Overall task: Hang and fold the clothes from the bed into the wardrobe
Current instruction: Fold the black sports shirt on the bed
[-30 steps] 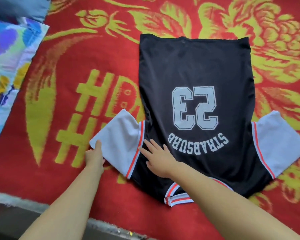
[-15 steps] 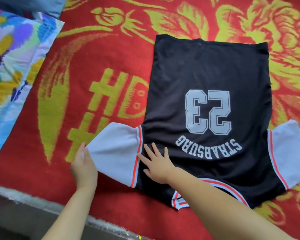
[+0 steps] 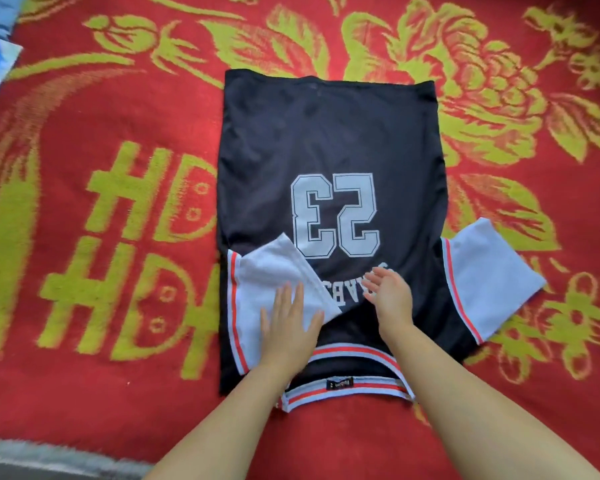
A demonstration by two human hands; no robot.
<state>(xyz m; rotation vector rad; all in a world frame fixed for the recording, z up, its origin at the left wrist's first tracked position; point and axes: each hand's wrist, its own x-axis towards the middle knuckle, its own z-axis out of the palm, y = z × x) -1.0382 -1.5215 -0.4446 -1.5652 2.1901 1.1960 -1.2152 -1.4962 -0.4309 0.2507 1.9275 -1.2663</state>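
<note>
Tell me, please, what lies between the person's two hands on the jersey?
In the head view, the folded-in white sleeve's edge and bare black jersey with lettering separate the left hand and right hand.

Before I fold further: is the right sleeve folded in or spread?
Spread: the right sleeve lies flat on the blanket, outside the jersey.

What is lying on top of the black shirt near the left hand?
The white left sleeve is folded onto the black shirt, and the left hand presses flat on it. The sleeve covers part of the printed name; those letters cannot be read.
</note>
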